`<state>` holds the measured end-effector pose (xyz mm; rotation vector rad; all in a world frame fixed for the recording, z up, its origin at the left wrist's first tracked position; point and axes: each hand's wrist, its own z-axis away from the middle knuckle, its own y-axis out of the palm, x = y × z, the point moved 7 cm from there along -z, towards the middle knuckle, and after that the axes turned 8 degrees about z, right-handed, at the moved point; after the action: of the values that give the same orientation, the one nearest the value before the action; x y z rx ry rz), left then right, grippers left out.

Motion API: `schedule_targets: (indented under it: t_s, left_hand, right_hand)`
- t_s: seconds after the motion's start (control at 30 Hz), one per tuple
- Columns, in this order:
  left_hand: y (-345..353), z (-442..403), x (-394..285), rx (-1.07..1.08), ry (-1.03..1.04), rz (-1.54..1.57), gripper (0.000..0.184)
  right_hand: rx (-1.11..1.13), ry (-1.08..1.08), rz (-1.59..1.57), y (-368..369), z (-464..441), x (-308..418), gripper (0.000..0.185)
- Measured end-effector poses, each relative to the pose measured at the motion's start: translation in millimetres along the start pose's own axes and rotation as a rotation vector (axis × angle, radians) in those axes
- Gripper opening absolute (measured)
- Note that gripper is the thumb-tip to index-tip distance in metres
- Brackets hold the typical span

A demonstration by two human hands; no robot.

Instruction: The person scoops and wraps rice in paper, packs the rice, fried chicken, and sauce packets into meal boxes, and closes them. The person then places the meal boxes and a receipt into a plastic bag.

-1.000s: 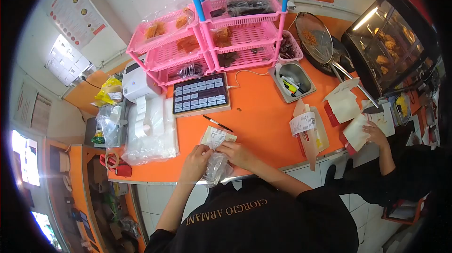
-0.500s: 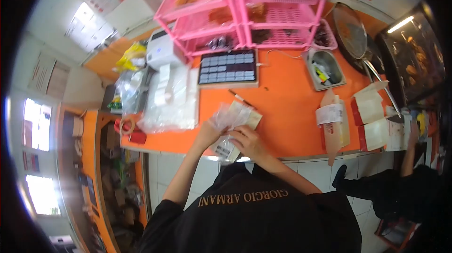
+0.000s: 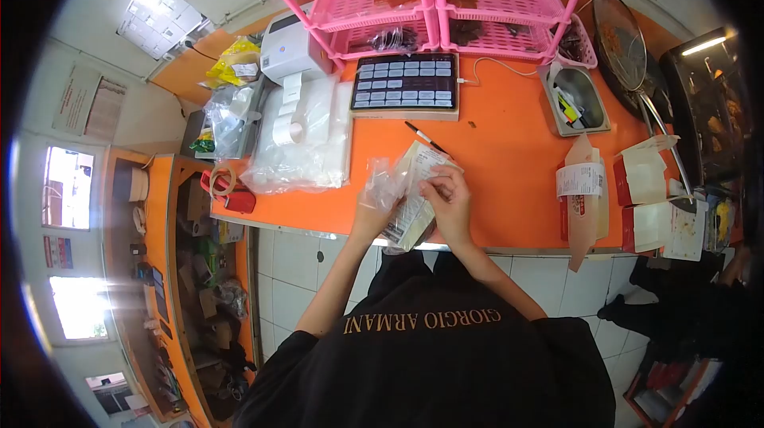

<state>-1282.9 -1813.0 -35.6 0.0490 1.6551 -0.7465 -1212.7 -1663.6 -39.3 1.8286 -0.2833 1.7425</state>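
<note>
Near the table's front edge, a pale food box (image 3: 418,213) with printed labels lies partly inside a clear plastic bag (image 3: 380,183). My left hand (image 3: 371,217) is closed on the bunched bag at the box's left side. My right hand (image 3: 450,203) is closed at the box's right side, fingertips pinched near the white label; whether they grip bag, label or box edge is unclear. Just beyond the box, a dark pen (image 3: 425,136) lies on the table. Behind it stands a tablet (image 3: 404,84) showing rows of tiles.
The orange table (image 3: 501,181) bears a label printer (image 3: 296,47), a stack of clear bags (image 3: 318,161) and a red tape dispenser (image 3: 239,199). Pink racks (image 3: 438,18) stand behind. At right are a metal tray (image 3: 585,101), a labelled food package (image 3: 583,197) and open boxes (image 3: 643,177); another person's dark clothing shows beyond.
My right hand has moved up along the box to its label, and the box stands more upright. The view has shifted, so the table appears higher in it.
</note>
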Motion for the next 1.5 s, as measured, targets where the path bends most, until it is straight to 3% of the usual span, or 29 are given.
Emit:
schedule_targets:
  t_s: [0.03, 0.1, 0.17, 0.23, 0.3, 0.33, 0.43, 0.6, 0.97, 1.03, 1.07, 1.13, 1.2, 1.3, 1.37, 1.43, 1.5]
  left_hand:
    - [0, 3, -12, -0.016, 0.121, -0.204, 0.018]
    - [1, 6, -21, -0.048, 0.131, -0.241, 0.017]
    - [1, 7, -24, -0.083, 0.147, -0.274, 0.016]
    - [-1, 8, -6, -0.129, -0.040, 0.072, 0.020]
    - [1, 9, 4, -0.140, -0.042, 0.136, 0.020]
    - [2, 9, 8, -0.151, -0.047, 0.200, 0.020]
    - [2, 10, 8, -0.148, -0.125, 0.275, 0.022]
    - [2, 11, -3, -0.179, -0.173, 0.382, 0.021]
    - [1, 12, 4, -0.180, -0.220, 0.413, 0.017]
    - [8, 8, -27, -0.030, 0.243, -0.507, 0.019]
    - [7, 11, -28, -0.029, 0.242, -0.506, 0.019]
    - [-1, 16, -42, -0.017, 0.149, 0.061, 0.026]
    - [0, 12, -56, 0.011, 0.253, -0.045, 0.029]
    - [10, 10, -61, 0.040, 0.395, -0.211, 0.034]
    - [19, 4, -66, 0.075, 0.478, -0.309, 0.037]
    - [22, 2, -67, 0.079, 0.523, -0.338, 0.039]
    - [20, 1, -65, 0.069, 0.532, -0.339, 0.038]
  right_hand:
    - [-0.001, 0.007, -0.001, 0, 1, -3, 0.011]
    - [0.093, -0.099, 0.270, 4, 1, -1, 0.011]
    - [0.125, -0.128, 0.320, 4, 3, 0, 0.013]
    - [0.158, -0.159, 0.369, 7, 5, 1, 0.014]
    - [0.027, -0.014, -0.005, -1, 5, -6, 0.013]
    - [0.026, -0.014, -0.006, -1, 4, -6, 0.013]
    - [0.022, -0.037, 0.057, 1, 3, -3, 0.008]
    - [0.147, -0.191, 0.430, 8, 8, 15, 0.008]
    - [0.168, -0.223, 0.450, 9, 6, 13, 0.004]
    - [0.168, -0.218, 0.452, 13, 2, 13, 0.004]
    - [0.134, -0.137, 0.374, 13, -2, 6, 0.006]
    - [0.104, -0.057, 0.299, 8, -6, -4, 0.008]
    - [0.244, -0.197, 0.471, 5, -12, -4, 0.011]
    - [0.377, -0.206, 0.641, -2, -19, 23, 0.012]
    - [0.409, -0.433, 0.962, 0, -19, 36, 0.014]
    - [0.503, -0.546, 0.873, 8, -20, 39, 0.022]
    - [0.534, -0.509, 0.864, 15, -19, 48, 0.026]
